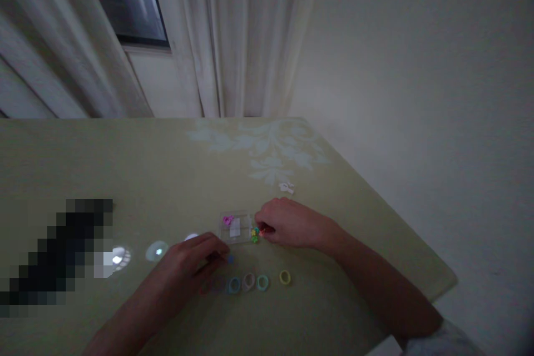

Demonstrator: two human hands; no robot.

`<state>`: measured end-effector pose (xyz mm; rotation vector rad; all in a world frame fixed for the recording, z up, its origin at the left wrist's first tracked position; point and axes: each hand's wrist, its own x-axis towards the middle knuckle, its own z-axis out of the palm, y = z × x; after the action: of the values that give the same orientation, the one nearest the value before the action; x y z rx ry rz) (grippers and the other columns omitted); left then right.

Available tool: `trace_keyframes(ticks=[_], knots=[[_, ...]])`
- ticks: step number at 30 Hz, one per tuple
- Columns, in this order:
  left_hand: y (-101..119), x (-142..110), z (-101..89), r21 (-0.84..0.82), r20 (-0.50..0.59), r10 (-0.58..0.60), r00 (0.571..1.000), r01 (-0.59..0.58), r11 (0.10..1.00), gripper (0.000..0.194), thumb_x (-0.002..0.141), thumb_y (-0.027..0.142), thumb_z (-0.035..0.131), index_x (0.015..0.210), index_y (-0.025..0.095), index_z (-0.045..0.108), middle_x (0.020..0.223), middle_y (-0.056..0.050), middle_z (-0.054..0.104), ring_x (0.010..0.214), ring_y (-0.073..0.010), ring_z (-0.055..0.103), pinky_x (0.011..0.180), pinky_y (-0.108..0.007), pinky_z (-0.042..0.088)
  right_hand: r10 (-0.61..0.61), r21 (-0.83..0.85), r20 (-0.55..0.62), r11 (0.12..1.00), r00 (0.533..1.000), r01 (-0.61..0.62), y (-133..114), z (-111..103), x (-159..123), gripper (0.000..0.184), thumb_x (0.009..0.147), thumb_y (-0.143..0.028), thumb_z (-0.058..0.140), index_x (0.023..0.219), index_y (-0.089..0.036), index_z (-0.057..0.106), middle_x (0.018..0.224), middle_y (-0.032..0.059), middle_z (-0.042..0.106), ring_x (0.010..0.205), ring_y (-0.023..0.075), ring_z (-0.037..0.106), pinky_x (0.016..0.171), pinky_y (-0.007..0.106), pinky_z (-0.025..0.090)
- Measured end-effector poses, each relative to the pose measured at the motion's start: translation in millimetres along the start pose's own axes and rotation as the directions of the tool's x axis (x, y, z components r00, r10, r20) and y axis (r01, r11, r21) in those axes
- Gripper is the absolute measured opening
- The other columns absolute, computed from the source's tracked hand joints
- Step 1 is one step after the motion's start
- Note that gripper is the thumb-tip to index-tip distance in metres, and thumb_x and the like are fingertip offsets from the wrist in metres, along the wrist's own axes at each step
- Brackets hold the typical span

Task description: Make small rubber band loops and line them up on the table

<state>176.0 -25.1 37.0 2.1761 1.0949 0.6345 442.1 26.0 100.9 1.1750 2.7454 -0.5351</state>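
My left hand [194,258] is closed in a pinch at the near left corner of a clear plastic box [247,240]. A small blue piece [230,258] shows at its fingertips. Across from it, my right hand [287,223] has its fingers curled and pressed together around a small orange-red piece [262,232], just right of the box. Small green and yellow pieces [255,235] lie against the box's right side, by those fingertips. Inside the box is a pink piece [228,220] beside a pale label-like patch.
Several pastel rings lie in a row nearer me, among them a blue ring [234,293] and a yellow ring [285,283]. A small white item [286,187] lies beyond my right hand. The table's [125,167] right edge slants beside a wall; curtains hang behind.
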Motion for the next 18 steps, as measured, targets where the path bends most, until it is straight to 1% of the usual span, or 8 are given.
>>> trace_keyframes(ticks=[2,3,4,6,8,11,15,18], knots=[[4,1,0.9,-0.114,-0.098,-0.033,0.995,0.021,0.993,0.013,0.097,0.028,0.063,0.095,0.028,0.076,0.091,0.001,0.079,0.081,-0.0166,0.077,0.071,-0.023,0.06,-0.108,0.167,-0.066,0.979,0.992,0.118,0,-6,-1,0.007,0.09,-0.016,0.071,0.09,-0.017,0.077,0.085,0.0043,0.075,0.075,0.0159,0.066,0.069,0.025,0.044],[7,2,1.9,-0.169,-0.141,-0.063,0.988,0.038,0.985,0.011,0.097,0.031,0.065,0.096,0.028,0.076,0.092,0.001,0.08,0.083,-0.0172,0.078,0.07,-0.022,0.061,-0.15,0.26,-0.105,0.95,0.983,0.173,-2,-7,0,0.006,0.091,-0.018,0.072,0.092,-0.017,0.078,0.085,0.003,0.075,0.075,0.0144,0.066,0.07,0.024,0.046],[10,2,3.2,-0.216,-0.181,-0.096,0.979,0.056,0.975,0.01,0.097,0.032,0.067,0.096,0.028,0.076,0.092,0.001,0.08,0.084,-0.0178,0.078,0.067,-0.022,0.062,-0.178,0.349,-0.142,0.911,0.974,0.218,-4,-8,0,0.007,0.092,-0.02,0.072,0.095,-0.017,0.078,0.085,0.0019,0.074,0.074,0.0133,0.066,0.07,0.023,0.047],[15,4,6.1,-0.286,-0.245,-0.151,0.958,0.077,0.955,0.009,0.094,0.034,0.07,0.096,0.028,0.076,0.092,0.0,0.081,0.083,-0.0188,0.08,0.065,-0.022,0.063,-0.188,0.487,-0.206,0.831,0.96,0.267,-9,-5,3,0.009,0.094,-0.023,0.073,0.098,-0.017,0.078,0.086,0.0009,0.074,0.074,0.012,0.067,0.072,0.022,0.05],[19,6,9.4,-0.332,-0.306,-0.178,0.935,0.071,0.941,0.009,0.092,0.034,0.073,0.096,0.027,0.077,0.092,-0.001,0.082,0.083,-0.0197,0.081,0.071,-0.025,0.066,-0.157,0.556,-0.269,0.78,0.95,0.286,-14,0,6,0.011,0.093,-0.023,0.073,0.101,-0.017,0.078,0.089,0.0016,0.075,0.076,0.012,0.068,0.074,0.022,0.052],[19,7,13.9,-0.4,-0.36,-0.198,0.912,0.041,0.916,0.012,0.09,0.033,0.076,0.099,0.026,0.077,0.094,-0.002,0.082,0.085,-0.0206,0.081,0.081,-0.03,0.068,-0.091,0.604,-0.333,0.744,0.939,0.286,-18,10,12,0.013,0.091,-0.024,0.076,0.103,-0.017,0.078,0.092,0.0032,0.077,0.079,0.0133,0.07,0.075,0.023,0.053],[17,8,17.0,-0.44,-0.406,-0.218,0.887,0.02,0.898,0.011,0.089,0.033,0.077,0.096,0.025,0.079,0.096,-0.003,0.079,0.086,-0.0202,0.08,0.078,-0.029,0.068,-0.012,0.675,-0.345,0.692,0.939,0.257,-18,19,17,0.016,0.092,-0.03,0.078,0.102,-0.017,0.079,0.087,0.003,0.078,0.076,0.0146,0.071,0.07,0.023,0.053],[19,10,16.3,-0.519,-0.403,-0.288,0.868,0.042,0.854,0.015,0.087,0.037,0.08,0.096,0.025,0.08,0.096,-0.004,0.082,0.086,-0.0212,0.081,0.08,-0.031,0.069,0.042,0.707,-0.371,0.661,0.928,0.252,-18,23,19,0.018,0.094,-0.033,0.075,0.103,-0.017,0.08,0.084,0.003,0.077,0.073,0.0136,0.07,0.066,0.022,0.052]])
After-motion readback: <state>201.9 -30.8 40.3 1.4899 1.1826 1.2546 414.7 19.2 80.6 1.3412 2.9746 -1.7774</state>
